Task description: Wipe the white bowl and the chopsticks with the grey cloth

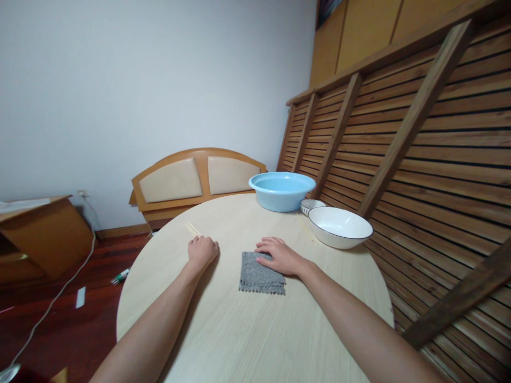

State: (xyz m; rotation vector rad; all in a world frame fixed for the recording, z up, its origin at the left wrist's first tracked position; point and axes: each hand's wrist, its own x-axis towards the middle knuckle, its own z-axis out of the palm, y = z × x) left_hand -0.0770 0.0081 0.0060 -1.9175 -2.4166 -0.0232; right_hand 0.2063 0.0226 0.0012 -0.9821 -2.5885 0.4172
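Note:
My left hand [203, 250] is closed on the left part of the round table. Thin pale chopsticks [192, 229] stick out beyond its knuckles; their other ends are hidden by the hand. My right hand [281, 256] lies flat with its fingers stretched out, palm down over the upper right corner of a folded grey cloth [258, 274]. The cloth has scalloped edges and rests flat on the table, its layers slightly offset at the near side.
A light blue basin [281, 199] stands at the table's far edge. Right of it are a small patterned bowl [312, 204] and a large white bowl [341, 229] with a dark rim. Thin pale sticks [306, 227] lie beside them. A slatted wooden frame [399, 175] leans along the right.

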